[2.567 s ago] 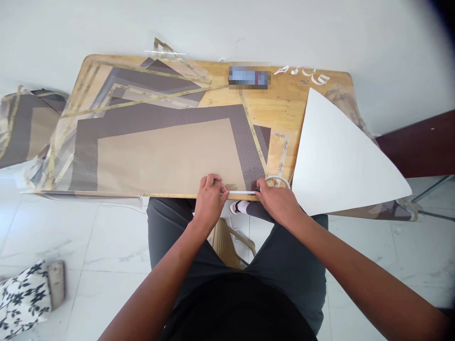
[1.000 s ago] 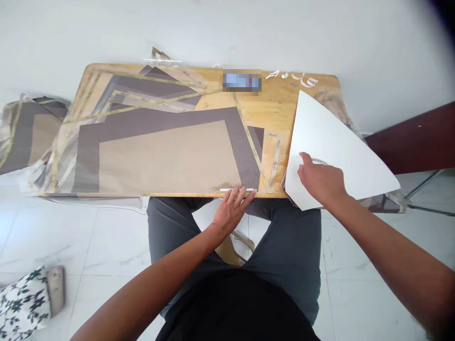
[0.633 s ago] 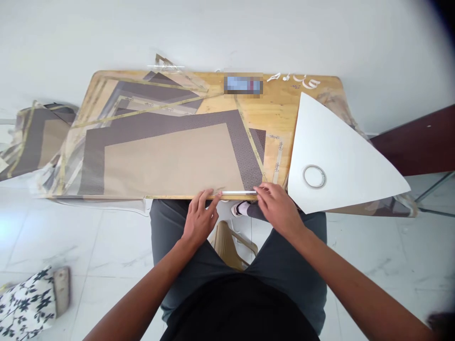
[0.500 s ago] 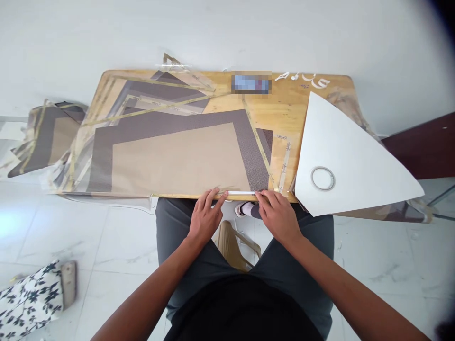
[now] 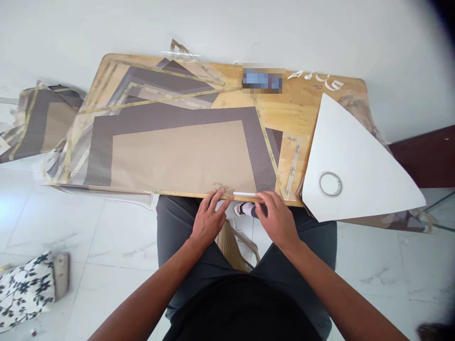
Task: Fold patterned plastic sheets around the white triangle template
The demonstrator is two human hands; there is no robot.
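Note:
My left hand (image 5: pixel 209 220) rests at the near edge of the wooden table (image 5: pixel 295 109), its fingers spread beside a thin white strip (image 5: pixel 244 193). My right hand (image 5: pixel 276 220) curls over the strip's right end, and its fingertips partly hide that end. Behind the strip lies a sheet of tan paper (image 5: pixel 177 156) with a grey speckled border, held down by tape. A large white triangular sheet (image 5: pixel 362 170) overhangs the table's right side. On it sits a thin roll of clear tape (image 5: pixel 330 183), well to the right of my right hand.
A blurred blue object (image 5: pixel 262 78) and white cut-out shapes (image 5: pixel 316 79) lie along the far edge. Plastic-covered sheets (image 5: pixel 39 123) hang off the left end. A floral bag (image 5: pixel 26 293) lies on the tiled floor, and dark wooden furniture (image 5: pixel 423 158) stands at right.
My right hand has left the white sheet and returned to the strip at the table edge. The tape roll now lies on the white sheet. The view has shifted slightly.

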